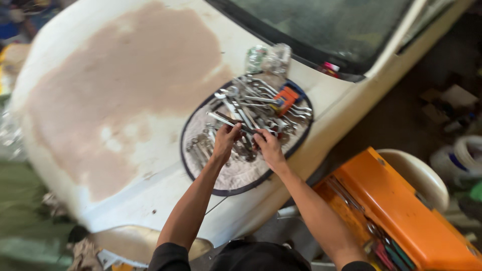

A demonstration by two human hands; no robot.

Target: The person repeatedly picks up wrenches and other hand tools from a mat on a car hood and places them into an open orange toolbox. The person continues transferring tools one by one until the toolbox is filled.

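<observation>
**Wrench across the tool mat**

My left hand (224,142) pinches a wrench (227,121) lying on the round mat (236,175) on the car hood (125,90), its long axis running upper-left to lower-right. My right hand (268,149) curls over the tool pile (261,108); its grip I can't tell.

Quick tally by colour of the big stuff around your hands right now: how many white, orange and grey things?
White: 2, car hood, chair
Orange: 2, toolbox, small tool
Grey: 1, round mat with a wrench pile too tangled to count; left hand and right hand in it
Total: 5
</observation>
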